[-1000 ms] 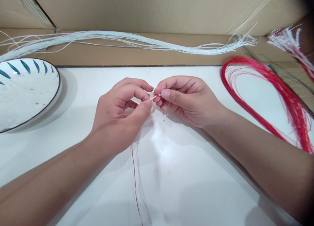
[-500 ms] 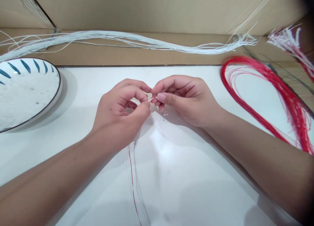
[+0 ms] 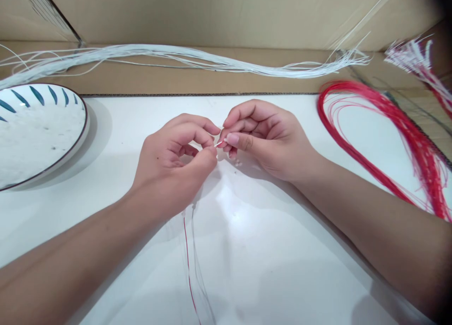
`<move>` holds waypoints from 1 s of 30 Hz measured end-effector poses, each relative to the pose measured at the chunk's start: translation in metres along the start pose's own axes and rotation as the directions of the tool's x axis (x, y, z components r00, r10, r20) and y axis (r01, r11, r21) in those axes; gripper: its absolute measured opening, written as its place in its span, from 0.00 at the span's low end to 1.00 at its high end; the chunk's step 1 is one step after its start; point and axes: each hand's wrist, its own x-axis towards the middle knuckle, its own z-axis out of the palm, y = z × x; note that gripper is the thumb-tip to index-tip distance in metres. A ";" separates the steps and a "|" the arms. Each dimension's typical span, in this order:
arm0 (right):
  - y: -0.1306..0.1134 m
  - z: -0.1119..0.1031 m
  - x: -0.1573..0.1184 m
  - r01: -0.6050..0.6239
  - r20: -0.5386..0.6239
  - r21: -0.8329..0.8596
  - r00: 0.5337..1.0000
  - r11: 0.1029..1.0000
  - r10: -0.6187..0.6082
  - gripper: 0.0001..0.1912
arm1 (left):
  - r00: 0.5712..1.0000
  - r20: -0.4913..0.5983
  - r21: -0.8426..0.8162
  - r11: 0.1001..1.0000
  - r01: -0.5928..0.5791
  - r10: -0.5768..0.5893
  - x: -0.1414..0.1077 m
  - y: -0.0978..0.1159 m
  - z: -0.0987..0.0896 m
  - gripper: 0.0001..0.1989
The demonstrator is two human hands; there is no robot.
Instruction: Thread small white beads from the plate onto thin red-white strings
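My left hand [image 3: 173, 165] is closed, its thumb and index finger pinching a thin white-and-red wire [image 3: 218, 144]. My right hand [image 3: 271, 141] meets it from the right. Its thumb presses on a tiny white piece [image 3: 225, 140] at the wire's end, while its index finger is lifted away from the thumb. What the piece is, I cannot make out. Below my left hand a thin red strand [image 3: 188, 264] runs down toward the near edge, with pale strands or their shadows beside it. A few tiny white pieces [image 3: 237, 163] lie on the white table under my right fingers.
At the left stands a plate [image 3: 86, 122] with a dark rim, holding many small white bits. A bundle of white wires [image 3: 197, 57] stretches along the cardboard at the back. Looped red wires [image 3: 356, 151] lie at the right, near another red-and-white bundle [image 3: 413, 57].
My right index finger has lifted up and away from the wire's end, opening a gap above the thumb. The hanging red strand has shifted slightly left. My left hand has barely moved.
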 end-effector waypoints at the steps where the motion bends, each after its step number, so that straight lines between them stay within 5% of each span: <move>1: 0.000 0.000 0.000 -0.002 0.004 0.004 1.000 1.000 0.002 0.10 | 1.000 0.000 -0.003 1.000 -0.001 0.001 0.000 0.000 0.000 0.10; 30: 0.001 -0.001 0.000 0.034 0.038 0.006 0.999 0.999 -0.035 0.12 | 1.000 0.014 0.005 1.000 -0.001 0.001 0.000 0.000 0.000 0.10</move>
